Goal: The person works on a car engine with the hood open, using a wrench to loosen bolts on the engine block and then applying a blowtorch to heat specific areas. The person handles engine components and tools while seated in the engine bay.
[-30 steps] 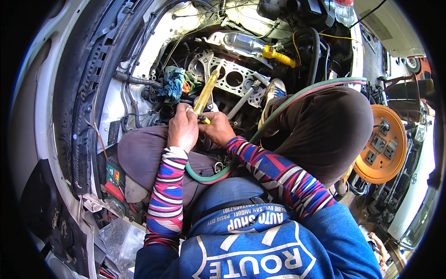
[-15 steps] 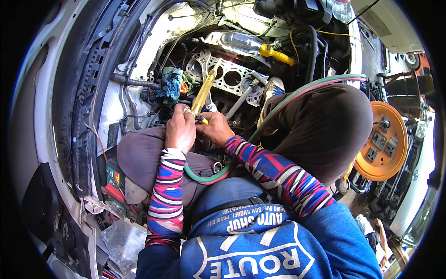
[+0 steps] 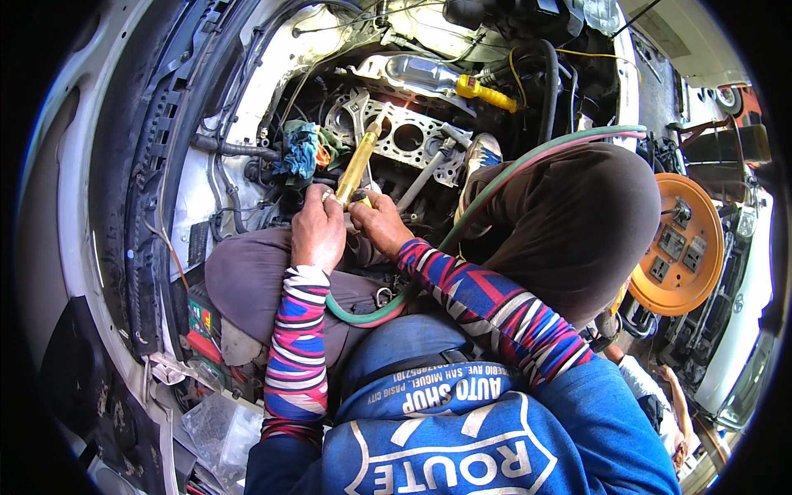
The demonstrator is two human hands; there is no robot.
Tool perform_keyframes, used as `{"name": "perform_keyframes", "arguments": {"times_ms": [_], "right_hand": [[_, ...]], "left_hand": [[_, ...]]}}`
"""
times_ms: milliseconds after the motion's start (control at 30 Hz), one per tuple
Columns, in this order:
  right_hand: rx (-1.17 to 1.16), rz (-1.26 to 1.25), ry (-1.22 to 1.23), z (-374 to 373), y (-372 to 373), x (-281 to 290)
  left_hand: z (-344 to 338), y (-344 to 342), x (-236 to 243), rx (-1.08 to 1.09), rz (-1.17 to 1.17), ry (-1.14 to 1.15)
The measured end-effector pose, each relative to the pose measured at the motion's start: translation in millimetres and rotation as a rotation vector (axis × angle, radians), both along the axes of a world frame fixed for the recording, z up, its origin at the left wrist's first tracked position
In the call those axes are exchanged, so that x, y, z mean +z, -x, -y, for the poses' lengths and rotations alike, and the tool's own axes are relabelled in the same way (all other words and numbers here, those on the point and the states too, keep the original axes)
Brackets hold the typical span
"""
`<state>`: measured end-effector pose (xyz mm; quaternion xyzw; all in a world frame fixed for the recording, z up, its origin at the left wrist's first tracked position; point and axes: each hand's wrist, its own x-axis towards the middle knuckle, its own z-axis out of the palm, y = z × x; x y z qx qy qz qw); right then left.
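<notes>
My left hand (image 3: 320,231) is closed round the near end of a long brass-coloured tubular tool (image 3: 358,162), which narrows to a pale tip pointing at the engine block (image 3: 410,137). Close beside it, my right hand (image 3: 378,224) pinches a small yellow and black piece (image 3: 360,198) at the tool's base; whether the two are joined I cannot tell. A paired green and red hose (image 3: 528,158) crosses my right leg and loops up behind my left wrist. An adjustable wrench (image 3: 357,107) lies on the block's left end, and a grey metal bar (image 3: 429,175) slants across its right part.
Beyond the block rests a work lamp (image 3: 429,76) with a yellow handle. Blue and orange rags (image 3: 302,152) sit left of the tool. An orange cable reel (image 3: 676,246) stands at right. Another person (image 3: 652,388) is at the lower right, and a plastic bag (image 3: 221,425) at the lower left.
The yellow and black piece has turned more upright in my right hand, which has shifted slightly up. The person at the lower right shows more. My left hand keeps its hold.
</notes>
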<state>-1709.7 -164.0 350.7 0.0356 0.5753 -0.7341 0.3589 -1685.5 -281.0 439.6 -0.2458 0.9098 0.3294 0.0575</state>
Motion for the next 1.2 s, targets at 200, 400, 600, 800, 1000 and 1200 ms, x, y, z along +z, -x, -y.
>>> {"name": "perform_keyframes", "arguments": {"times_ms": [200,400,600,800,1000,1200], "right_hand": [[0.019,-0.017,-0.026,0,1,0],[0.021,-0.016,-0.039,0,0,-2],[0.008,-0.027,-0.043,3,0,-6],[0.029,-0.036,-0.067,1,0,-7],[0.009,-0.04,-0.043,4,0,-12],[0.007,-0.04,-0.043,3,0,-13]], "left_hand": [[-1,1,4,0.035,0.067,-0.045],[-1,1,4,0.029,0.062,-0.043],[0,1,3,0.025,0.064,-0.044],[0,1,2,0.009,0.066,-0.025],[-1,2,4,0.013,0.084,-0.028],[-1,3,4,0.019,0.086,-0.038]]}}
